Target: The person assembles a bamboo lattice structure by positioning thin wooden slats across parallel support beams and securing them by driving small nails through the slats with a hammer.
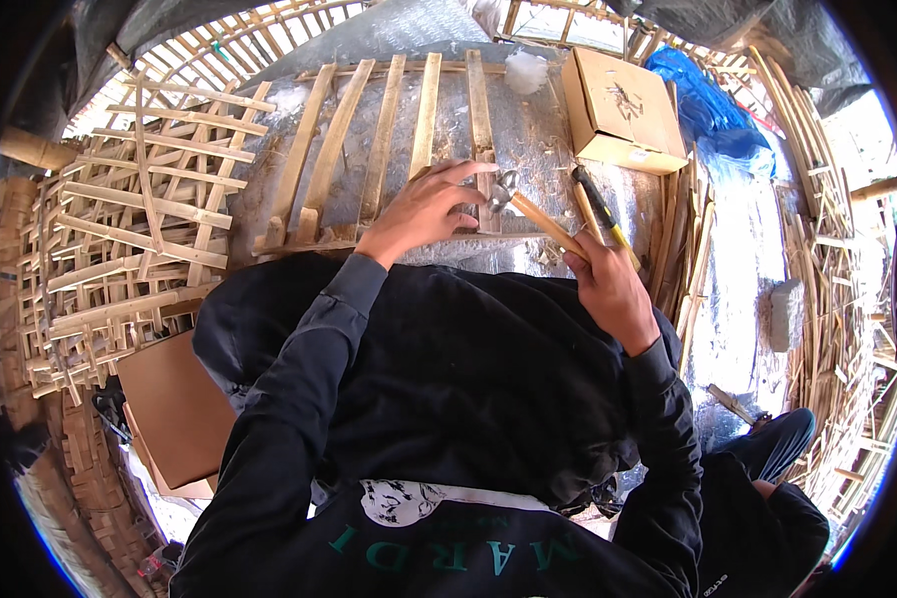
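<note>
Head view. Right hand (610, 284): was closed round a wooden-handled hammer (543, 219), its metal head over the rightmost bamboo slat (478, 95). Left hand (427, 209): fingers curved beside that head; whether they pinched anything could not be told. Cardboard box (633, 151): stood beyond, near blue plastic sheeting (703, 105).

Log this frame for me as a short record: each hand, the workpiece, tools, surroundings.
Left hand: over the frame's rightmost slat, fingers curved beside the hammer head; whether it pinches anything is unclear
Right hand: gripping the hammer by its handle
Workpiece: slatted bamboo frame, five slats visible
Loose tool: black-and-yellow tool near the right hand
Left side: stacked bamboo lattice
Far right: cardboard box, blue plastic
</note>
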The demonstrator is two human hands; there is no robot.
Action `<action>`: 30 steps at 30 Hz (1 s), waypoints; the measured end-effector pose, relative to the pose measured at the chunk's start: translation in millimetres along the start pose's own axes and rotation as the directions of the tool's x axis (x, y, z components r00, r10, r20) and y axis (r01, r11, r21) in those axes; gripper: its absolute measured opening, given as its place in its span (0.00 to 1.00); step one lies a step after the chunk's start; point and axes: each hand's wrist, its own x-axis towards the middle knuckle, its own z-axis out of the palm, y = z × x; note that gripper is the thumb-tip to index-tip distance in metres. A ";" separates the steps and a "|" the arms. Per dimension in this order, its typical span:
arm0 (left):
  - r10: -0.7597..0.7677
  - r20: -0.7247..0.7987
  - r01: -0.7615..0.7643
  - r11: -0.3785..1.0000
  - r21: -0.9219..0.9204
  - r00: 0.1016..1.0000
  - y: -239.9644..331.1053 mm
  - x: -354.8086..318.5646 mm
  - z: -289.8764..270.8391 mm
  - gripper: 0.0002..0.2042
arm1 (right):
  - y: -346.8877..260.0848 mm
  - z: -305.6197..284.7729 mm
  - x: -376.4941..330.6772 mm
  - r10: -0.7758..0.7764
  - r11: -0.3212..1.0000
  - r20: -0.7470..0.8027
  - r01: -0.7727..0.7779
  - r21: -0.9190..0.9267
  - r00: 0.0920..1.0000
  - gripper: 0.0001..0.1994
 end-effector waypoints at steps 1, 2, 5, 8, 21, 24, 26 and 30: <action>-0.001 0.001 0.001 1.000 0.000 1.000 -2.6 -0.3 1.3 0.15 | 1.1 5.2 -2.8 -0.020 1.000 -0.055 0.019 -0.005 0.998 0.07; -0.089 0.084 0.097 0.990 -0.099 0.992 -4.8 -0.5 2.8 0.17 | 1.6 8.0 -4.4 -0.039 0.999 -0.110 0.038 -0.011 0.993 0.07; -0.202 0.135 0.226 0.955 -0.192 0.970 -4.9 -4.8 8.8 0.20 | -3.0 -2.3 0.5 0.089 0.995 0.036 -0.091 0.049 0.995 0.08; -0.242 0.125 0.263 0.944 -0.197 0.962 1.1 -3.6 8.1 0.21 | 0.6 -1.0 -1.8 0.066 0.998 -0.010 -0.066 0.020 0.998 0.08; -0.268 0.151 0.281 0.957 -0.074 0.952 0.8 -13.3 9.3 0.22 | 4.5 5.0 -6.7 0.039 0.999 0.048 -0.039 -0.012 0.998 0.07; -0.273 0.177 0.284 0.958 -0.037 0.945 -2.5 -7.9 10.7 0.19 | -3.6 -7.2 2.4 0.048 0.999 -0.051 -0.046 0.028 0.998 0.06; -0.289 0.170 0.300 0.953 -0.042 0.942 2.3 -10.0 9.2 0.19 | -4.9 -2.2 -0.7 0.047 0.998 -0.059 -0.044 0.045 0.997 0.06; -0.273 0.178 0.277 0.961 0.002 0.945 -6.5 -15.1 13.2 0.21 | 2.5 -6.4 1.6 0.050 0.998 0.087 -0.046 -0.050 0.995 0.07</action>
